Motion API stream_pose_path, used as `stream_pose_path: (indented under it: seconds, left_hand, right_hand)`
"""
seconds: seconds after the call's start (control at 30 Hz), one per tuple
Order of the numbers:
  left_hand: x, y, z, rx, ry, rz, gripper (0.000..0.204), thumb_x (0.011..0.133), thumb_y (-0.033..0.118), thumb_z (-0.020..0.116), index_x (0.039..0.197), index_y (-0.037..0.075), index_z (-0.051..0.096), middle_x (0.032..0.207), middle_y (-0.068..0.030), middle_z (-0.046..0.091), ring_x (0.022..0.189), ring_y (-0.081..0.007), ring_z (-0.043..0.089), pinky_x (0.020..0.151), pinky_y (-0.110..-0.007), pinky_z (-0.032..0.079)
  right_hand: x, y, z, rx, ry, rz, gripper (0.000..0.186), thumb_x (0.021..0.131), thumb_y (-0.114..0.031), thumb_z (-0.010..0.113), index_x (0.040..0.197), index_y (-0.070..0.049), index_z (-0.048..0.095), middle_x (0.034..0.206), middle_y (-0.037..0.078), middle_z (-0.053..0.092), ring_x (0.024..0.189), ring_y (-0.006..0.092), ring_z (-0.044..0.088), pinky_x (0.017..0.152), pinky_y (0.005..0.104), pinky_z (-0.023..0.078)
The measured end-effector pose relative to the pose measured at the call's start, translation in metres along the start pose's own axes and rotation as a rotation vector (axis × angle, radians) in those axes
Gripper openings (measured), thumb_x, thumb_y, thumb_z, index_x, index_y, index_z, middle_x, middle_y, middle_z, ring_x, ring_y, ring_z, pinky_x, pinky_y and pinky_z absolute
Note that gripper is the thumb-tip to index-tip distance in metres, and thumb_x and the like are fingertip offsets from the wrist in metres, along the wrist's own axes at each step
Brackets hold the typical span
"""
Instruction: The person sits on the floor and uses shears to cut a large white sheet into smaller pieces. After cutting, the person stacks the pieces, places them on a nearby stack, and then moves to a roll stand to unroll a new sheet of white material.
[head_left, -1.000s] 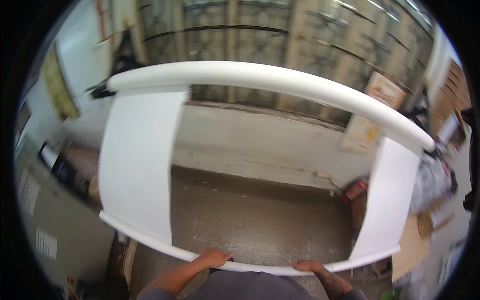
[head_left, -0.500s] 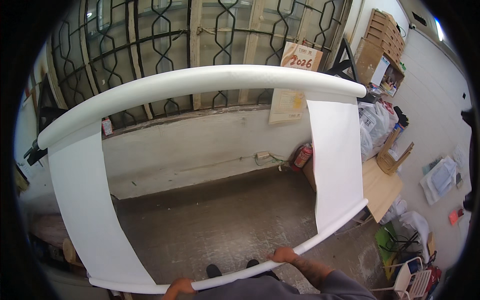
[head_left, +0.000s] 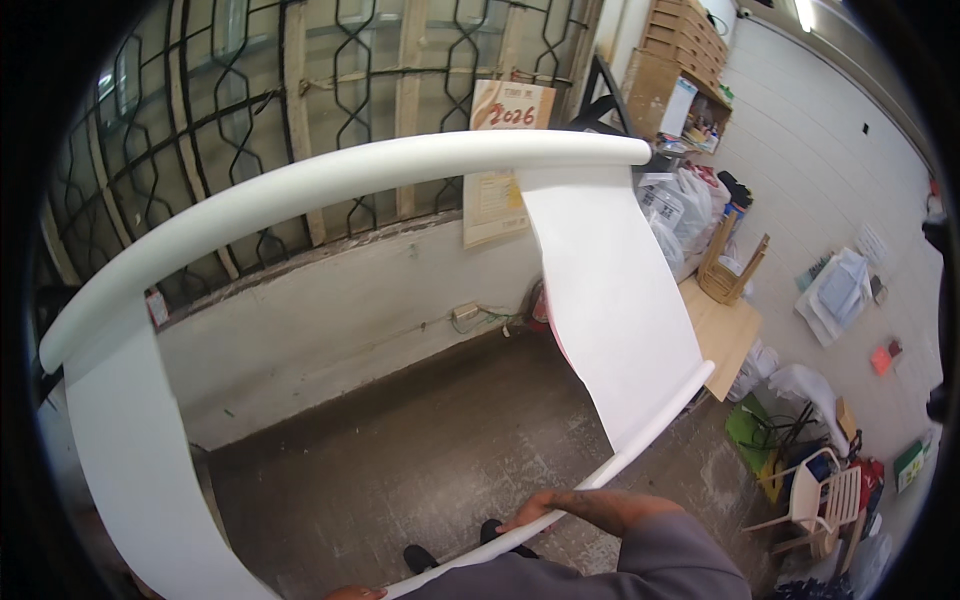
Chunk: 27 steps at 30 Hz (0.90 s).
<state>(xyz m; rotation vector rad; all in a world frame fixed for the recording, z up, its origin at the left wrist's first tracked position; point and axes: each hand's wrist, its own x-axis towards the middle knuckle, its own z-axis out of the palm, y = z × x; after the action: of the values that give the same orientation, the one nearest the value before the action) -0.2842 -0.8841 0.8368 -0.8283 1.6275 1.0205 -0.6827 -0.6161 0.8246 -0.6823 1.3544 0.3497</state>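
A long thin white tube (head_left: 590,482) slants from the lower edge up to the right. My right hand (head_left: 530,510) is closed round it at the middle. Only the top of my left hand (head_left: 355,593) shows at the bottom edge, with its fingers on the same tube; the rest is out of frame. In front of me a thick white roll (head_left: 350,172) spans a black stand. Two wide white strips of sheet, one at the left (head_left: 130,440) and one at the right (head_left: 615,290), hang between roll and tube. The right strip bows and ripples along its inner edge.
Behind the roll is a barred window (head_left: 330,90) with a paper calendar (head_left: 495,210). At the right stand a wooden table (head_left: 735,335), an upturned wooden stool (head_left: 730,265), plastic bags (head_left: 680,215) and a pale chair (head_left: 820,500). A red fire extinguisher (head_left: 540,305) shows partly behind the right strip.
The view has turned to the right. The thin tube slants more steeply, its right end higher, and the right strip has twisted and bowed. My left hand has sunk mostly out of frame.
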Motion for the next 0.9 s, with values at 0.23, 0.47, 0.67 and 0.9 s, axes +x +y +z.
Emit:
stream_pose_path:
  seconds: [0.23, 0.47, 0.67, 0.9]
  left_hand:
    - [-0.012, 0.022, -0.007, 0.124, 0.205, 0.034, 0.079, 0.096, 0.064, 0.027, 0.126, -0.002, 0.059, 0.134, -0.0270, 0.052, 0.127, -0.0428, 0.046, 0.106, -0.043, 0.036]
    - [0.008, 0.038, -0.021, 0.128, 0.328, -0.300, 0.074, 0.097, 0.059, 0.026, 0.125, 0.000, 0.060, 0.131, -0.0261, 0.054, 0.123, -0.0387, 0.051, 0.105, -0.042, 0.037]
    - [-0.005, 0.034, -0.023, 0.319, 0.625, -0.024, 0.067, 0.098, 0.051, 0.028, 0.100, -0.001, 0.071, 0.100, -0.0237, 0.068, 0.100, -0.0404, 0.064, 0.091, -0.050, 0.047]
    - [0.034, 0.023, -0.017, 0.293, 0.780, -0.066, 0.064, 0.097, 0.047, 0.030, 0.090, -0.001, 0.072, 0.095, -0.0243, 0.068, 0.093, -0.0409, 0.066, 0.087, -0.050, 0.049]
  right_hand:
    - [-0.016, -0.016, -0.003, -0.348, 0.463, -0.165, 0.083, 0.091, -0.073, 0.025, 0.125, -0.006, 0.062, 0.118, 0.023, 0.064, 0.107, 0.0374, 0.061, 0.095, 0.0490, 0.045]
    - [0.001, -0.014, -0.026, -0.134, 0.612, -0.272, 0.087, 0.091, -0.073, 0.027, 0.120, 0.001, 0.064, 0.116, 0.025, 0.063, 0.114, 0.0392, 0.057, 0.099, 0.0487, 0.042]
    - [-0.010, -0.040, -0.033, -0.108, 0.449, -0.151, 0.089, 0.091, -0.074, 0.023, 0.128, -0.002, 0.059, 0.134, 0.022, 0.053, 0.124, 0.0392, 0.051, 0.105, 0.0476, 0.037]
    - [-0.004, -0.027, -0.026, -0.251, 0.792, -0.058, 0.072, 0.093, -0.062, 0.034, 0.102, -0.001, 0.072, 0.105, 0.020, 0.069, 0.104, 0.0348, 0.063, 0.092, 0.0542, 0.040]
